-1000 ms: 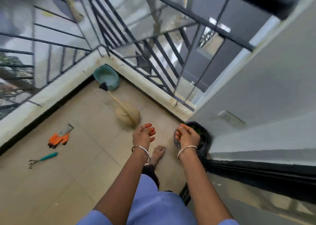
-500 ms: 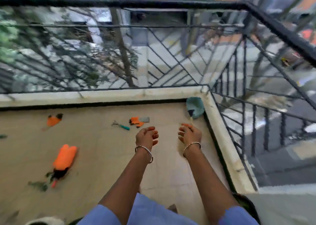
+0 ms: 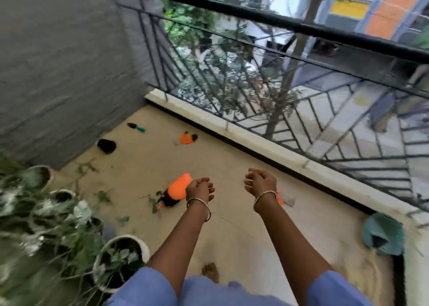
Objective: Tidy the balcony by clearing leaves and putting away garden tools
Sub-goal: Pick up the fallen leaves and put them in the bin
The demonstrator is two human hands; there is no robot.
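My left hand (image 3: pixel 200 189) and my right hand (image 3: pixel 262 182) hang in front of me over the tan balcony floor (image 3: pixel 232 161), fingers loosely curled, holding nothing. Just left of my left hand lies an orange spray bottle (image 3: pixel 177 189) with a black head, among loose leaves (image 3: pixel 153 202). Farther off lie a second orange tool (image 3: pixel 186 138), a green-handled trowel (image 3: pixel 137 127) and a small black pot (image 3: pixel 106 146). An orange-and-grey glove (image 3: pixel 285 200) shows partly behind my right wrist. A teal dustpan (image 3: pixel 384 233) sits at the right with broom bristles below it.
White plant pots (image 3: pixel 121 257) with leafy plants crowd the lower left. A grey wall (image 3: pixel 58 61) closes the left side. A black metal railing (image 3: pixel 290 78) on a pale kerb (image 3: pixel 255 140) runs diagonally along the far and right edge. My bare foot (image 3: pixel 210 272) is below.
The view has swung left, from the dustpan corner to the wall end of the balcony with the plant pots. Both hands stay raised and empty.
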